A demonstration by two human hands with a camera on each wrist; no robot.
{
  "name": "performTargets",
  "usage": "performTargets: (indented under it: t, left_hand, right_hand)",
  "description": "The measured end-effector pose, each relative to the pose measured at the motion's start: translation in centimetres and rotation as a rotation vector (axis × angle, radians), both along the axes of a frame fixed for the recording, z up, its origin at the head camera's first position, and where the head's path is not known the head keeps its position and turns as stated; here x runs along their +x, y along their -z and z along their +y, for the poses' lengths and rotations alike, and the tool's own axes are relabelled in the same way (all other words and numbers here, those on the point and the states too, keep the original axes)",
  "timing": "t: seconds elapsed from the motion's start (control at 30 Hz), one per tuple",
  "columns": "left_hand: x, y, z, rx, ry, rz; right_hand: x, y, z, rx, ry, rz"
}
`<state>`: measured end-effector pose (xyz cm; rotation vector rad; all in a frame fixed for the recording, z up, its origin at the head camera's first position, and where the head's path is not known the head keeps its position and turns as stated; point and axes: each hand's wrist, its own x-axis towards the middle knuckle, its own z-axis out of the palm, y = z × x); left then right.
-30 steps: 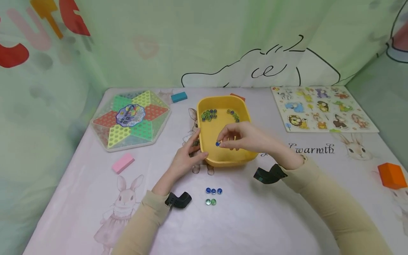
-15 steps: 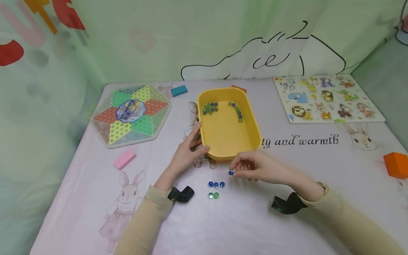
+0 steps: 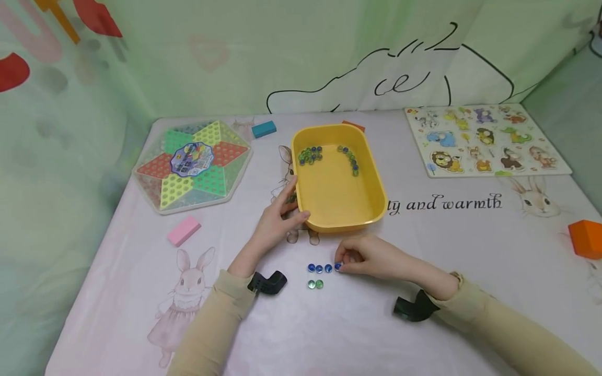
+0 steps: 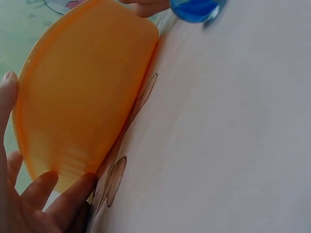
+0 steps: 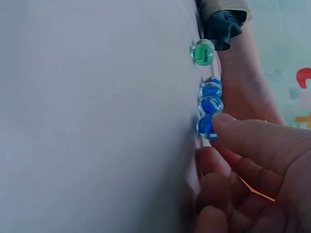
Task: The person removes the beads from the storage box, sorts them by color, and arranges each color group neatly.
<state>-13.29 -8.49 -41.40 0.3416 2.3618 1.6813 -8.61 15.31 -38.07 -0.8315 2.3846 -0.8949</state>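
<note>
My right hand (image 3: pixel 371 255) pinches a blue glass marble (image 3: pixel 338 266) at the right end of a short row of blue marbles (image 3: pixel 319 269) on the table. In the right wrist view its thumb (image 5: pixel 248 138) touches the nearest blue marble (image 5: pixel 206 126). My left hand (image 3: pixel 275 223) rests against the near left corner of a yellow plastic basin (image 3: pixel 340 227), its fingers spread. The left wrist view has the fingers (image 4: pixel 73 196) against the basin's outer wall (image 4: pixel 87 82). Two green marbles (image 3: pixel 315 284) lie below the blue row.
Inside the basin several green and blue marbles (image 3: pixel 310 155) sit at the back left, others (image 3: pixel 352 161) along the right. A star-patterned game board (image 3: pixel 192 167) lies left, an animal puzzle (image 3: pixel 489 141) right. Pink (image 3: pixel 184 231), teal (image 3: pixel 264 129) and orange (image 3: pixel 585 238) blocks stand around.
My right hand has carried a blue marble out of the basin and down to the end of the blue row. My left hand has stayed at the basin's corner. The head view has shifted slightly.
</note>
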Motion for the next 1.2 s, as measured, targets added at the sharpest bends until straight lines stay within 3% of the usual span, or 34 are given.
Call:
performTargets:
  t: [0.17, 0.57, 0.73, 0.87, 0.97, 1.03, 1.2]
  left_hand:
    - [-0.2, 0.6, -0.1, 0.004, -0.007, 0.012]
    - [-0.1, 0.3, -0.1, -0.002, -0.011, 0.022]
    - [-0.1, 0.4, -0.1, 0.002, -0.010, 0.019]
    - [-0.2, 0.4, 0.0, 0.006, -0.009, 0.011]
    - [-0.1, 0.1, 0.0, 0.008, -0.002, 0.003]
    - [0.2, -0.8, 0.0, 0.008, 0.007, 0.003]
    - [1.1, -2.8, 0.0, 0.000, 0.023, -0.009]
  right_hand:
    - [-0.1, 0.2, -0.2, 0.022, 0.000, 0.007]
    - [-0.1, -0.2, -0.2, 0.042, 0.004, -0.014]
    - [0.0, -1.7, -0.2, 0.074, -0.028, 0.031]
    - [-0.3, -3.9, -0.7, 0.041, -0.052, 0.100]
    - [-1.2, -5.7, -1.2, -0.019, -0.001, 0.125]
    - [-2.3, -6.6, -1.8, -0.052, 0.073, 0.120]
    - [-6.4, -7.9, -2.9, -0.093, 0.250, 0.063]
